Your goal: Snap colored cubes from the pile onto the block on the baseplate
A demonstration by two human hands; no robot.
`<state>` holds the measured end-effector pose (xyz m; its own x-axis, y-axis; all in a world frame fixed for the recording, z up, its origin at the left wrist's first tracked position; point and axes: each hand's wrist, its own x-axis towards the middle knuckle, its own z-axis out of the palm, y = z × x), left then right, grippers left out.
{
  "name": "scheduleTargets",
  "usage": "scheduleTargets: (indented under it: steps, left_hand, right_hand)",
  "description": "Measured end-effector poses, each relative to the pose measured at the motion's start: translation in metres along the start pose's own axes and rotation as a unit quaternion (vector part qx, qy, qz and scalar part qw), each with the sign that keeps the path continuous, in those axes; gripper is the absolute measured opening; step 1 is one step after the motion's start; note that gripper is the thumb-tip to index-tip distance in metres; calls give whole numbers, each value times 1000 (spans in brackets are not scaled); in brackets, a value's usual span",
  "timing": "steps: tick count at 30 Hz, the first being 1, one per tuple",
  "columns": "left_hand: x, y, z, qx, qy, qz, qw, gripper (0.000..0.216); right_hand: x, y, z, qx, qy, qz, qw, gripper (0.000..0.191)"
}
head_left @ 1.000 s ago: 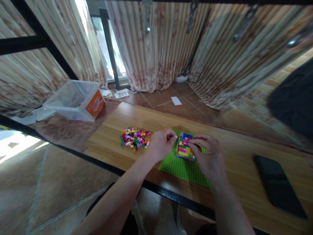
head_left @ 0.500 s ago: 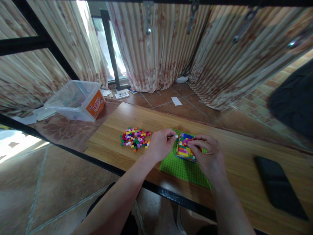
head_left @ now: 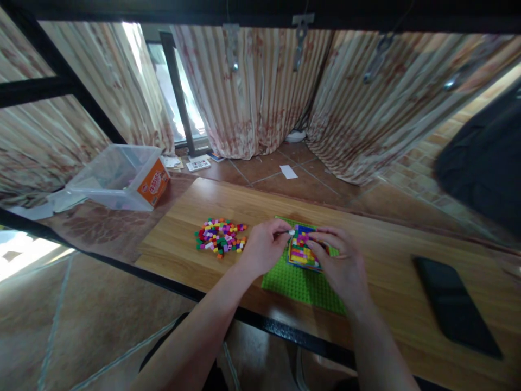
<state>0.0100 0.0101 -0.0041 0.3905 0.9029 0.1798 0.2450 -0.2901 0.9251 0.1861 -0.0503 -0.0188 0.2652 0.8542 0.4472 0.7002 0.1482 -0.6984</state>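
My left hand (head_left: 264, 244) has thumb and forefinger closed on a small white plastic piece (head_left: 292, 232), near the centre of the frame, right at the upper left corner of a low, rectangular block of multicoloured toy bricks (head_left: 301, 251). That block sits on a bright green studded baseplate (head_left: 299, 287), between my two hands: rightward of the left, leftward of the right. The white piece looks level with the block's left edge, though I can't tell whether they touch. My right hand (head_left: 344, 258) curves over the block's right part, fingertips on or just above its bricks; I can't tell whether they grip or merely rest. It hides that end, so the block's long axis is unclear, but the left hand is nearer the corner. Left of centre, a loose pile of small multicoloured bricks (head_left: 220, 237) lies on the brown wooden worktop (head_left: 386, 266); a black, flat rectangular slab (head_left: 456, 304) lies at lower right. At left, a clear plastic bin (head_left: 97, 193) carries an orange label (head_left: 153, 184) with white lettering too blurred to read. No brand is legible anywhere.
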Motion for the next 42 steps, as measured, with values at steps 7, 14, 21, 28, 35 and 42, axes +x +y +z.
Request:
scheduleTargets:
  steps: [7,14,21,28,35,42]
  left_hand:
    - [-3,3,3,-50,-15,30,998,18]
    - [-6,8,6,-37,-14,42,998,17]
    - [-8,5,15,-44,28,11,999,14]
    - [-9,3,26,-55,64,-7,996,17]
    - [-3,3,10,23,78,-15,997,18]
    - [-2,5,3,55,68,-29,996,17]
  right_hand:
    - [2,-17,2,-11,10,-46,999,21]
    - [-1,-24,9,6,-1,-56,998,20]
    - [-2,-26,11,2,26,-64,998,17]
    - [-2,-22,12,-57,47,-127,989,15]
    - [2,-15,-1,-74,55,-85,992,19]
    - [2,-10,-2,-89,-9,-112,990,19]
